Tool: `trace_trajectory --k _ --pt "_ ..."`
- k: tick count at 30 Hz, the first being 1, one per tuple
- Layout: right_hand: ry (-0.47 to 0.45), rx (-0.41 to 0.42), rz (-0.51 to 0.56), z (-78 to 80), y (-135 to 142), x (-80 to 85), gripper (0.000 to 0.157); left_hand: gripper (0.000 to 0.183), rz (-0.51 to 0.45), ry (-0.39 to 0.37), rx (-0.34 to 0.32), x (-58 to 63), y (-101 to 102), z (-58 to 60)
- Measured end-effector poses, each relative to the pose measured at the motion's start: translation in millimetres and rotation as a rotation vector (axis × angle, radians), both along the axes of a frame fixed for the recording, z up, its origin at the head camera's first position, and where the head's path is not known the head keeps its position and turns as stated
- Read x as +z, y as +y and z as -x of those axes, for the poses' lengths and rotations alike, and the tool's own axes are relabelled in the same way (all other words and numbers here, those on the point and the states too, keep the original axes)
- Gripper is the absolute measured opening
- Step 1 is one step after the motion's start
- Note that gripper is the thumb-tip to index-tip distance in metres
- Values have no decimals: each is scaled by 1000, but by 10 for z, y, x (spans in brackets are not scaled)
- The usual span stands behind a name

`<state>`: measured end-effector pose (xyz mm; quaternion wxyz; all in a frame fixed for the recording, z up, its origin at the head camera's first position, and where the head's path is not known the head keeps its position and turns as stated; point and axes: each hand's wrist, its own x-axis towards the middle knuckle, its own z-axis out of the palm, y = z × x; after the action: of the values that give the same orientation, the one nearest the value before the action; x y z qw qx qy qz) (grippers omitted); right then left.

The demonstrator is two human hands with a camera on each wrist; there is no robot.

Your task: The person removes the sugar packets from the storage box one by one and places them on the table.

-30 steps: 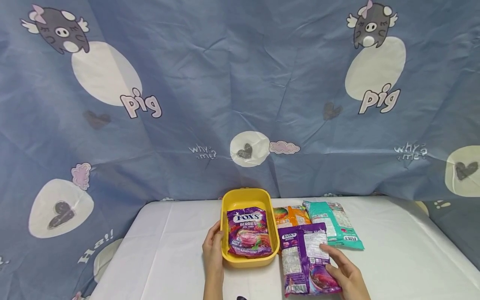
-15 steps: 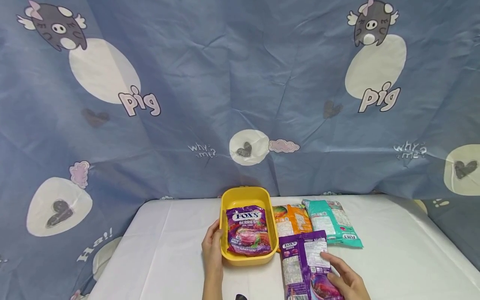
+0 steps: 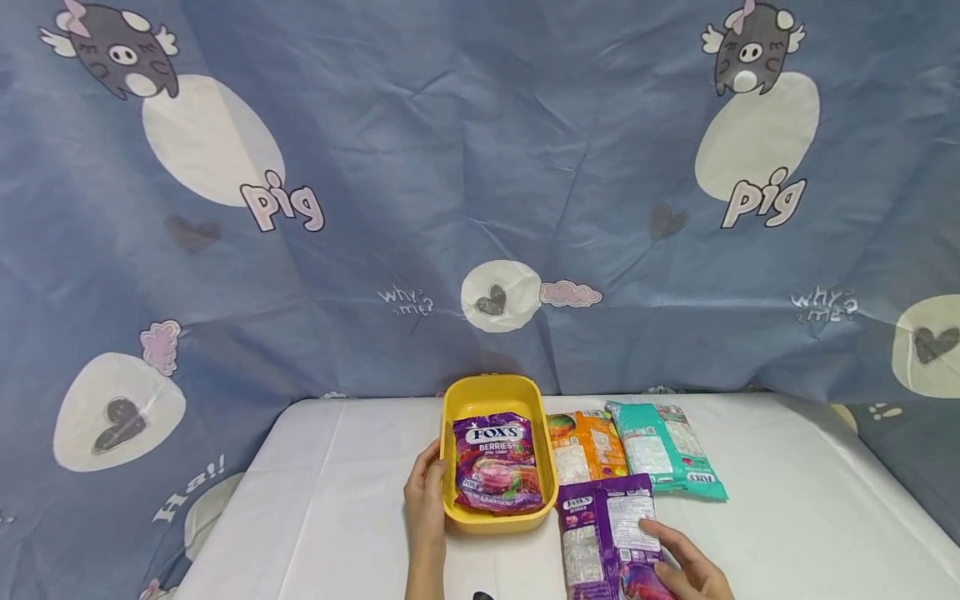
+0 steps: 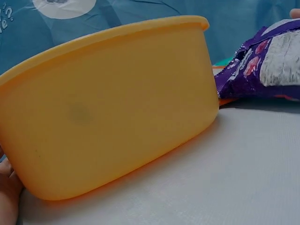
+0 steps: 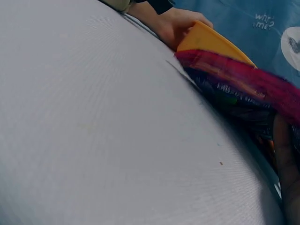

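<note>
My left hand [image 3: 426, 492] rests against the left wall of a yellow plastic container [image 3: 551, 467], fingertips and thumb touching its side near the rim. Inside the container lies a purple Fox's Berries candy bag [image 3: 498, 467], front up. At its right, my right hand [image 3: 692, 562] grips the right edge of a second purple candy bag [image 3: 600, 533], printed back side up. The right wrist view has this bag tilted, a finger [image 5: 285, 154] against its underside. The bag's near end runs out of the head view.
Behind the gripped bag lie an orange candy bag [image 3: 588, 446] and a teal candy bag [image 3: 667, 450]. A white cloth [image 3: 337, 500] covers the table. A blue printed curtain [image 3: 375, 208] hangs behind it. A small dark object [image 3: 482, 596] shows at the bottom edge.
My right hand has drawn the purple candy bag toward me, uncovering more of the orange bag. My left hand and the container have stayed put.
</note>
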<state>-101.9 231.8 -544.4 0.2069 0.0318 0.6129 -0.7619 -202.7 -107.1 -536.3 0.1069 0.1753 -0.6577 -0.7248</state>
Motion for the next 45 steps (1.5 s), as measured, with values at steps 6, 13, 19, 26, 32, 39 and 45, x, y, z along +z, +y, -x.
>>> trace_trajectory --k 6,13,19,26,32,39,45 --pt "-40 -13 24 -27 -16 -98 53 38 9 -1 -6 4 3 -11" --pt "-62 -20 40 -44 -41 -161 57 38 10 -5 -4 -1 -11 -21" --pt "-61 -12 33 -43 -44 -182 61 38 8 -5 -4 -3 -10 -34" --pt "-28 9 13 -24 -49 -171 65 38 4 0 4 -7 -10 -29" --pt "140 -98 -224 -41 -148 -148 65 38 8 -2 12 -4 -1 -11" --pt "454 -246 -533 -56 -238 -138 45 38 4 4 9 -20 7 8" --pt "524 -252 -523 -37 -205 -182 46 37 -2 6 8 -20 15 29"
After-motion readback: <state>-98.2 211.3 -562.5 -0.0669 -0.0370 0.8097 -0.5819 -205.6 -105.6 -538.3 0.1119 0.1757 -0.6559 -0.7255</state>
